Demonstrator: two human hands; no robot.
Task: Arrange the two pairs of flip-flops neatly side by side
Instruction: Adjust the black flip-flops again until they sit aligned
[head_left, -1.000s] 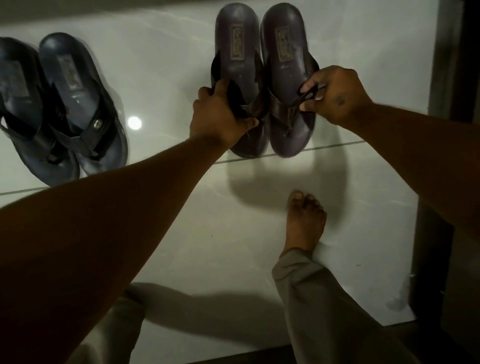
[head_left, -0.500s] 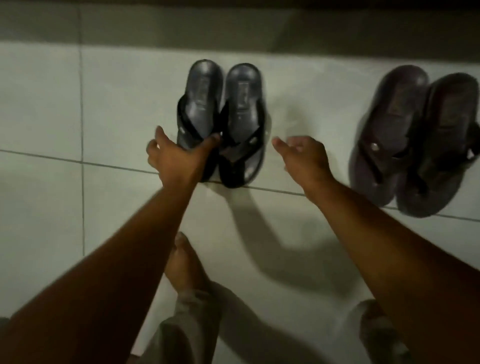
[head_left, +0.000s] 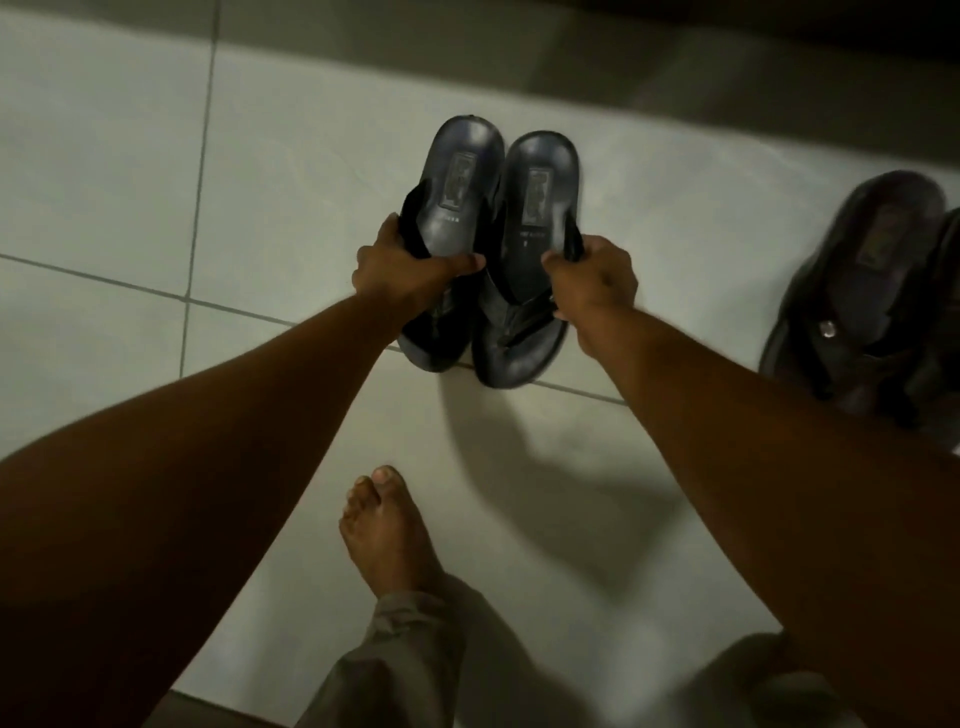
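Note:
Two dark blue flip-flops lie side by side on the white tiled floor at centre, heels pointing away from me. My left hand (head_left: 402, 270) grips the strap and edge of the left blue flip-flop (head_left: 457, 171). My right hand (head_left: 592, 280) grips the outer strap of the right blue flip-flop (head_left: 540, 182). The dark brown pair (head_left: 862, 291) lies at the right edge, partly cut off by the frame, well apart from the blue pair.
A darker step or wall base (head_left: 571, 57) runs along the top beyond the flip-flops. My bare foot (head_left: 387, 530) and grey trouser leg stand on the tiles (head_left: 104, 156) below the blue pair. A dark edge borders the floor at bottom left.
A second ago both hands held the brown pair. The view swung left to the blue pair; half a second ago my right hand hovered open, and now both hands grip the blue flip-flops.

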